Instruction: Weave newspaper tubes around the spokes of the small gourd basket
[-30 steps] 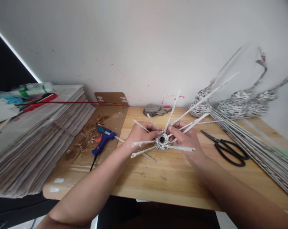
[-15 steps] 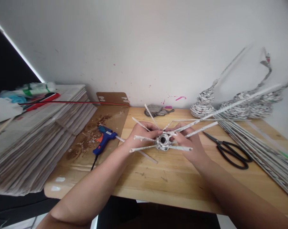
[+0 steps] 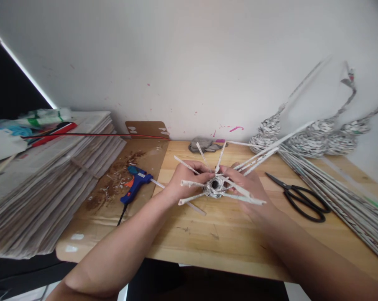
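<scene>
A small round weave of rolled newspaper [image 3: 215, 191] with a dark hole in its middle is held above the wooden table, its paper sticks pointing out all round. My left hand [image 3: 190, 177] grips its left side, thumb near the top of the rim. On the other side my right hand [image 3: 243, 182] has its thumb and fingers pinched at the upper right edge, on the paper strands there. Several long sticks run from behind my right hand toward the upper right. The undersides of both hands' fingers are partly hidden.
A blue glue gun [image 3: 135, 184] lies on brown cardboard [image 3: 113, 196] at the left, beside stacked newspapers [image 3: 91, 142]. Black-handled scissors [image 3: 298, 196] and a bundle of paper rolls [image 3: 336, 200] lie at the right. Woven gourd shapes [image 3: 266, 133] and a grey cloth [image 3: 204, 145] stand or lie near the wall.
The weave's sticks have shifted: one now crosses over toward the lower right, and the long ones at the right lie closer together. My right fingers have moved slightly left along the rim.
</scene>
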A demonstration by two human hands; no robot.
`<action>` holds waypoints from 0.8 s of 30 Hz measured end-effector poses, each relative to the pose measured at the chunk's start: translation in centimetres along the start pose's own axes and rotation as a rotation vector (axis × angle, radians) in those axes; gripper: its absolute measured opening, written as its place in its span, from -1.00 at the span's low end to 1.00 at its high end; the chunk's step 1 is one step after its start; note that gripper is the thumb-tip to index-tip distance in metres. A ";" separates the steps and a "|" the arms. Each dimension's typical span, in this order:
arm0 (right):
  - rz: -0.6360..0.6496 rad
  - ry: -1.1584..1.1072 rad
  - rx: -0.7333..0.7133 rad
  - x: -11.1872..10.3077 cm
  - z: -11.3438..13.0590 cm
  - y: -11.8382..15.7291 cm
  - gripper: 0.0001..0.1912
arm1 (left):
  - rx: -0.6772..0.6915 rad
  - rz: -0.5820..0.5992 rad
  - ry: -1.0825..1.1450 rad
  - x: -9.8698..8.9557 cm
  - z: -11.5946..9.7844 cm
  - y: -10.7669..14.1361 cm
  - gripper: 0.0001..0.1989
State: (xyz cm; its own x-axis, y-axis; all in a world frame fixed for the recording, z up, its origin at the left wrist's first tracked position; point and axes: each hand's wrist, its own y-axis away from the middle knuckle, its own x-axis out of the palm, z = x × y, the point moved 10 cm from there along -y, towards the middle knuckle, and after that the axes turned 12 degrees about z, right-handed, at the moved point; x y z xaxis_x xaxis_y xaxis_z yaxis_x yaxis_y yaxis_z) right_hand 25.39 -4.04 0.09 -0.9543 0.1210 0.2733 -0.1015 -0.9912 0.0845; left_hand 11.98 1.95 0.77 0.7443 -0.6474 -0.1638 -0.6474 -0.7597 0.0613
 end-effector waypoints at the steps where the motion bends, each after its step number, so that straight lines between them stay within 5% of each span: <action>1: -0.020 -0.033 0.009 -0.3 -0.3 -0.1 -0.69 | 0.002 0.004 -0.007 0.1 0.0 0.0 -0.81; 7: 0.069 -0.085 0.115 -0.6 -2.0 -0.8 -0.62 | 0.003 -0.006 -0.060 -0.1 0.3 0.0 -0.77; 14: 0.027 0.025 0.098 -1.0 -0.9 -0.7 -0.69 | 0.016 -0.031 -0.103 0.0 -0.8 0.4 -0.80; 18: 0.125 0.023 0.101 -0.2 -1.0 -0.9 -0.71 | 0.019 -0.040 -0.115 -0.2 -0.6 0.3 -0.78; 24: 0.039 0.013 0.104 -1.1 -1.4 -0.9 -0.64 | 0.043 -0.048 -0.106 -0.6 0.1 -0.3 -0.78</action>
State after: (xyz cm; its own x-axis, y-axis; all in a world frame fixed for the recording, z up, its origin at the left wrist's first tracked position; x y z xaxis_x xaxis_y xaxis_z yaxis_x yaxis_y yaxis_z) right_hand 26.18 -3.35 -1.69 -0.9606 0.0806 0.2660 -0.0348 -0.9843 0.1729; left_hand 11.68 2.55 0.76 0.7547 -0.5986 -0.2687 -0.6193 -0.7851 0.0093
